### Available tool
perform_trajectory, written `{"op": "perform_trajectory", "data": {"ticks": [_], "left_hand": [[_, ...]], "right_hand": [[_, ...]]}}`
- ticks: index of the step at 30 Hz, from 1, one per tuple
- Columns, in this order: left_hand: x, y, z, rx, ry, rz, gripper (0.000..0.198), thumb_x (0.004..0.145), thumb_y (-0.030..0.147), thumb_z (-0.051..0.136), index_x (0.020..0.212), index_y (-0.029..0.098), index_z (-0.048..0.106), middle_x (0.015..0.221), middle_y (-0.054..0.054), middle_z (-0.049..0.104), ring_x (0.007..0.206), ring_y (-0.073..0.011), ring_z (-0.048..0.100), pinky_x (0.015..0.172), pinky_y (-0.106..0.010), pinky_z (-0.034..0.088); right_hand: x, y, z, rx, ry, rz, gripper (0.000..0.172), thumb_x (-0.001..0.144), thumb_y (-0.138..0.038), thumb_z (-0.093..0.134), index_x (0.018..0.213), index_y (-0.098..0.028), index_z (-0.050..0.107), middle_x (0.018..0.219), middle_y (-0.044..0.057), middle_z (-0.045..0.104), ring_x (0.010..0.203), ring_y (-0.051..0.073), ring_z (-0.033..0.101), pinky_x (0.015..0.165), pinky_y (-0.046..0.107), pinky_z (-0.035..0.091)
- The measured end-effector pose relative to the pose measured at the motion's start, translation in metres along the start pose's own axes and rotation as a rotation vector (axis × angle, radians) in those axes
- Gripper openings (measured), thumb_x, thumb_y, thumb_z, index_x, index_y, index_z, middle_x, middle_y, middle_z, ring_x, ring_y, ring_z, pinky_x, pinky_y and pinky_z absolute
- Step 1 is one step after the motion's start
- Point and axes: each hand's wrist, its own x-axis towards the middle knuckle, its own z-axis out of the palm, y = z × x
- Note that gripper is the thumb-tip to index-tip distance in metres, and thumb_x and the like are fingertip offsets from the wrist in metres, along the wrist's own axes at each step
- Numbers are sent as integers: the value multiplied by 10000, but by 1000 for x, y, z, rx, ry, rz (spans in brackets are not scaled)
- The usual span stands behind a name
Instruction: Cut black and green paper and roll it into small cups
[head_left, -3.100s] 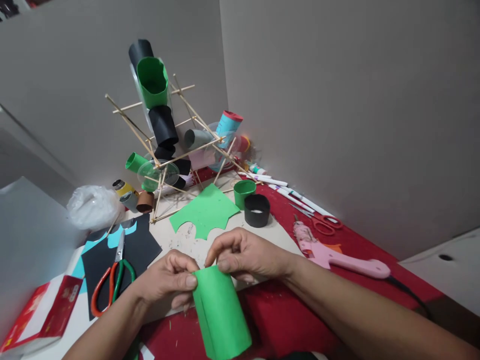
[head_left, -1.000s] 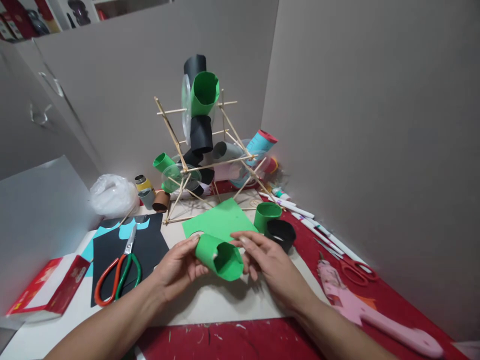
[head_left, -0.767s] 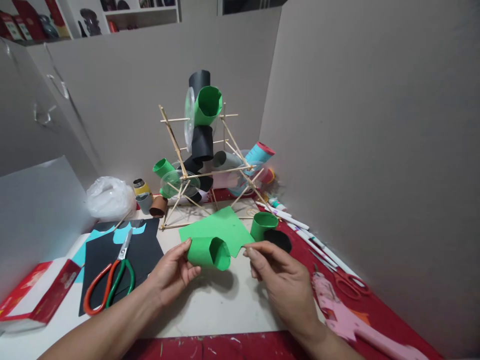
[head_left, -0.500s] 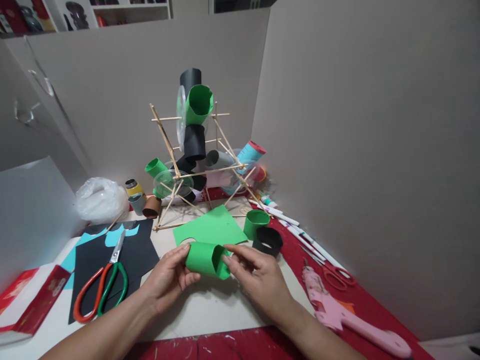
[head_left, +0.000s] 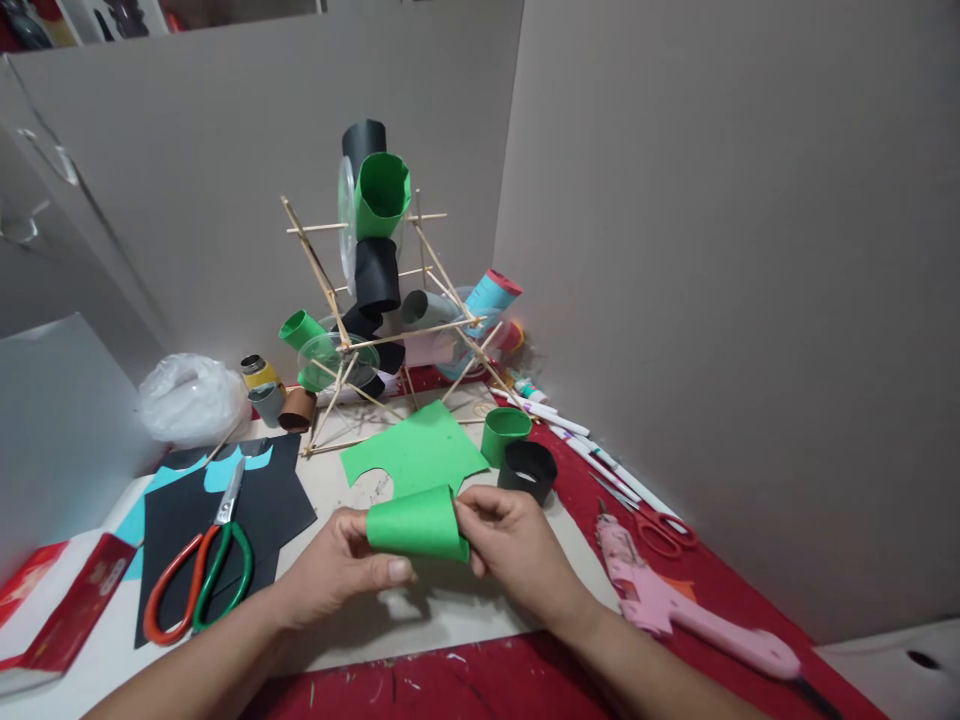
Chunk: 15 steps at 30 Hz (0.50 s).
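Note:
A rolled green paper tube (head_left: pixel 414 524) lies between my two hands, above the white board. My left hand (head_left: pixel 351 556) grips its left end, the thumb below and some fingers hidden behind the paper. At the right end, my right hand (head_left: pixel 504 530) pinches the paper edge between thumb and fingers. Just beyond lies a green sheet (head_left: pixel 427 452) with a rounded cut-out in its near edge. A short green paper ring (head_left: pixel 505 436) and a black paper ring (head_left: pixel 528 472) stand right of the sheet, near my right hand.
Behind is a stick frame (head_left: pixel 315 260) carrying green and black paper tubes. Large scissors (head_left: pixel 217 560) rest on black paper (head_left: pixel 169 530) at left. At right are a pink glue gun (head_left: pixel 697 620), red-handled scissors (head_left: pixel 664 532) and several white pens. A tall grey panel (head_left: pixel 712 300) borders the right.
The green tube has turned so its right opening no longer faces me, and its left end looks narrower. My right fingers have shifted along its right edge. The view has moved slightly.

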Motion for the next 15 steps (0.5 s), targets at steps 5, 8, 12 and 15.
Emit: {"op": "perform_trajectory", "data": {"ticks": [5, 8, 12, 15], "left_hand": [[-1, 4, 1, 79, 33, 8, 339, 795, 458, 731, 798, 122, 781, 707, -58, 694, 600, -116, 604, 622, -222, 499], [0, 2, 2, 67, 7, -56, 398, 802, 496, 707, 937, 130, 784, 780, -93, 702, 595, -140, 619, 602, -258, 533], [-1, 7, 5, 21, -14, -72, 445, 743, 507, 758, 979, 130, 778, 799, -101, 700, 621, -152, 608, 618, -278, 545], [-3, 13, 8, 68, 31, 0, 303, 716, 399, 807, 849, 127, 788, 727, -70, 685, 640, -148, 585, 647, -259, 514]], "right_hand": [[4, 0, -3, 74, -32, 46, 291, 748, -452, 619, 650, -178, 599, 397, -50, 506, 333, 95, 436, 378, 196, 319], [3, -1, -4, 116, -17, -6, 277, 737, -417, 659, 621, -171, 610, 455, -41, 533, 394, 91, 465, 419, 196, 342], [0, -1, -4, 127, -40, -8, 390, 775, -408, 634, 481, -186, 504, 377, -48, 460, 372, 82, 420, 405, 196, 294], [1, 1, -3, 156, -46, 20, 396, 782, -431, 621, 491, -193, 497, 363, -50, 464, 345, 81, 413, 379, 190, 288]]}}
